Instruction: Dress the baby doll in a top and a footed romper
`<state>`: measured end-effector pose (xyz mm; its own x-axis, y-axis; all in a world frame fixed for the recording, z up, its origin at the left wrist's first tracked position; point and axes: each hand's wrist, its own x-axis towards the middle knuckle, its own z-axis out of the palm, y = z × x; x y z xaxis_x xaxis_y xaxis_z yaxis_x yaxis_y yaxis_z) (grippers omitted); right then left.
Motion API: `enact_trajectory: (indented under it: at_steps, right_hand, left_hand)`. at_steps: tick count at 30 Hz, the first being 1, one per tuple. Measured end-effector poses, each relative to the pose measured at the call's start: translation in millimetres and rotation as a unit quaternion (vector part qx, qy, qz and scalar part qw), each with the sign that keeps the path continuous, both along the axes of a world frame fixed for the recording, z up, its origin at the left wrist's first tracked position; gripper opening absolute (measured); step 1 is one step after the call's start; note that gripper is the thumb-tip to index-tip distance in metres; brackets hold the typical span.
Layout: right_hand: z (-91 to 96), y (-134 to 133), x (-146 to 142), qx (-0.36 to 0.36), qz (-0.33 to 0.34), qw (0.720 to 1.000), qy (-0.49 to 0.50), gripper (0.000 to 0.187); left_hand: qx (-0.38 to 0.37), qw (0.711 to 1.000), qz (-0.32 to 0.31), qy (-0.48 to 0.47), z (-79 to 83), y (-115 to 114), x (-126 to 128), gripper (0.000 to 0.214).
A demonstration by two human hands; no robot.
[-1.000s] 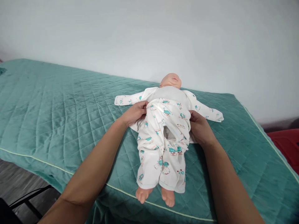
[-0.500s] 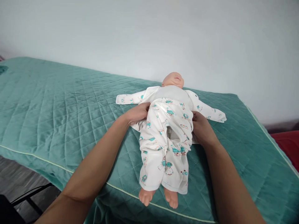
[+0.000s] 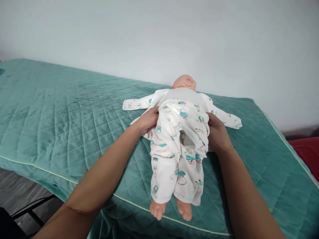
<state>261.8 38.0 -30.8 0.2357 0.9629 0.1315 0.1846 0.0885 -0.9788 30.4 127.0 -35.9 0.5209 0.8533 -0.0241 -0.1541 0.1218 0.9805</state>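
Observation:
A baby doll (image 3: 183,81) lies on its back on a green quilted bed cover (image 3: 62,109), head toward the wall and bare feet near the front edge. It wears white trousers (image 3: 179,146) printed with teal figures and a matching top with empty sleeves spread to both sides. My left hand (image 3: 148,120) grips the trousers' waistband at the doll's left-hand side in the picture. My right hand (image 3: 217,131) grips the waistband on the other side. Both hands' fingers are curled into the cloth.
The bed runs along a plain pale wall (image 3: 159,36). A red object (image 3: 305,154) lies beyond the bed's right edge. Wooden floor and a dark metal frame (image 3: 30,209) show at the lower left.
Both hands have slid the waistband a little higher up the doll's belly, toward its chest. The doll has shifted slightly to the right in the picture.

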Motion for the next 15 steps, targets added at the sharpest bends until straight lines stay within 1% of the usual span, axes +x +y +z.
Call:
enact_trajectory:
  at_steps: [2, 4, 7, 9, 12, 15]
  right_hand:
    - [-2.0, 1.1, 1.3, 0.000, 0.012, 1.000, 0.009, 0.027]
    - [-3.4, 1.5, 2.1, -0.005, 0.015, 1.000, 0.012, 0.029]
    - [-3.1, 0.9, 2.1, -0.020, -0.010, 1.000, -0.006, 0.032]
    - [-2.1, 0.5, 1.8, -0.030, -0.029, 0.999, -0.025, 0.035]
    - [-1.0, 0.6, 1.3, -0.053, -0.042, 0.997, -0.029, 0.043]
    - [0.6, 0.4, 1.0, -0.071, -0.044, 0.995, -0.048, 0.045]
  left_hand:
    - [-0.007, 1.000, 0.005, 0.013, 1.6, -2.8, 0.7, 0.032]
    - [-0.027, 1.000, 0.014, 0.006, 2.0, -4.2, 1.3, 0.035]
    - [-0.046, 0.998, 0.024, -0.037, 1.4, -3.6, 2.0, 0.040]
    - [-0.050, 0.997, 0.010, -0.051, 1.1, -2.7, 1.8, 0.041]
    - [-0.056, 0.998, -0.016, -0.034, 1.9, -2.6, 0.8, 0.041]
    - [-0.057, 0.998, -0.002, -0.015, 3.5, -4.0, 0.7, 0.040]
